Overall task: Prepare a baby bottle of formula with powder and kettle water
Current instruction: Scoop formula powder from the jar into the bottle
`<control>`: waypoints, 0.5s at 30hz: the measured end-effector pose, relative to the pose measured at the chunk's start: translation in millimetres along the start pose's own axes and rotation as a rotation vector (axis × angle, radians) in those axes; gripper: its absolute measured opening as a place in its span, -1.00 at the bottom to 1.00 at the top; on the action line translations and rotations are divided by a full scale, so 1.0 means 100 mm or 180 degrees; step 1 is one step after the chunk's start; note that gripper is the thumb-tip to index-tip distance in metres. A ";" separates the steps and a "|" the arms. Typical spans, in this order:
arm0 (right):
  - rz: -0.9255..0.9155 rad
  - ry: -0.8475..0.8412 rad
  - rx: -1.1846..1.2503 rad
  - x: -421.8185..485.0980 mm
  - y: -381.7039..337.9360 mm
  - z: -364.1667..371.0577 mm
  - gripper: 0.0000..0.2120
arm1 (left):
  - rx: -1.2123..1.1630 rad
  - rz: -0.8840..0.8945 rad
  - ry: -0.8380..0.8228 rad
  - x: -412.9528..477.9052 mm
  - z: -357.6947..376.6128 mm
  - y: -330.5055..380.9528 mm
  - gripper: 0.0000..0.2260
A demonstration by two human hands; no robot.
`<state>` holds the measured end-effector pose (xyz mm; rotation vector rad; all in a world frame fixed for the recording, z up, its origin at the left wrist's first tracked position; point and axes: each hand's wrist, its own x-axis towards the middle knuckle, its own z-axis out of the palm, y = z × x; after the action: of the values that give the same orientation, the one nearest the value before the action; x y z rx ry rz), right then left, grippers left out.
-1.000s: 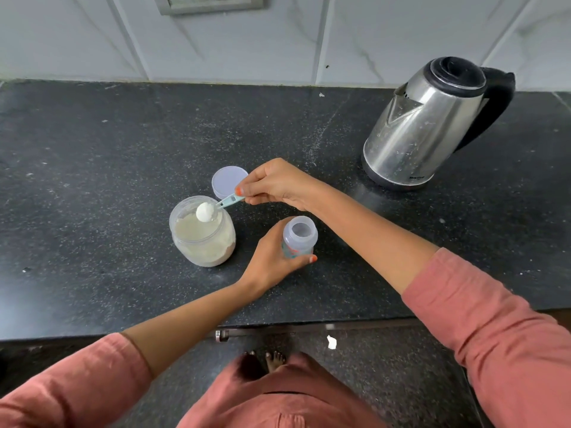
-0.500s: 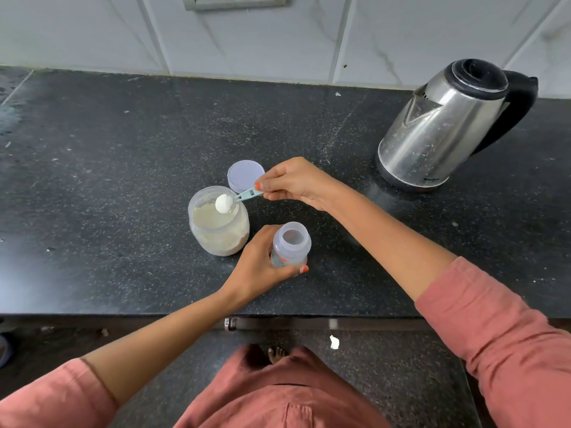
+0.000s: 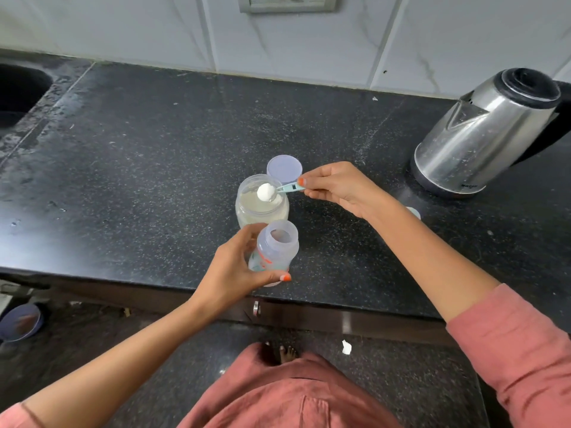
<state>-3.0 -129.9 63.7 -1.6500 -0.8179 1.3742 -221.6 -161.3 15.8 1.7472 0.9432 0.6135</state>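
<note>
Hands at scoop and bottle

Right hand [image 3: 335,188] pinches handle of small teal plastic scoop [image 3: 279,190], heaped with white powder, held over open clear plastic powder jar [image 3: 262,203]. Left hand [image 3: 234,273] wrapped around open translucent baby bottle [image 3: 273,250], just in front of jar. Round lilac lid [image 3: 284,168] behind jar. Steel kettle [image 3: 488,134] far right on black counter [image 3: 139,168].

Home kitchen: granite counter [image 3: 154,168], kettle [image 3: 482,134], sink [image 3: 18,91].

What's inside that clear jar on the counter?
The jar holds pale formula powder, filling roughly its lower half. A heaped scoop in the right hand sits over its open mouth. The left hand and bottle hide the jar's base.
</note>
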 end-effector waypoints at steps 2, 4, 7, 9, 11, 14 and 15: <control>-0.0024 0.0045 0.0061 -0.02 0.00 0.04 -0.95 | -0.0065 -0.0016 0.0160 -0.05 -0.09 0.01 -0.41; -0.0046 0.0092 0.0092 -0.04 -0.01 0.07 -0.96 | -0.0093 -0.0028 0.0306 -0.09 -0.18 0.02 -0.42; -0.0098 0.0154 0.0119 -0.07 -0.03 0.10 -0.95 | -0.0067 0.0010 0.0520 -0.10 -0.31 0.04 -0.46; -0.0148 0.0208 0.0149 -0.08 -0.05 0.12 -0.96 | -0.0079 0.0038 0.0649 -0.08 -0.39 0.03 -0.48; -0.0195 0.0272 0.0178 -0.11 -0.08 0.13 -0.96 | -0.0102 0.0040 0.0768 -0.04 -0.47 0.02 -0.51; -0.0256 0.0360 0.0186 -0.14 -0.12 0.13 -0.94 | -0.0074 0.0056 0.1003 0.03 -0.54 0.01 -0.53; -0.0275 0.0389 0.0189 -0.15 -0.14 0.13 -0.94 | -0.0041 0.0070 0.1075 0.06 -0.56 0.02 -0.54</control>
<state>-18.8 -134.4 82.2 -1.6171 -0.7610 1.2145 -260.9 -126.4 37.3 1.6736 1.1479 0.9472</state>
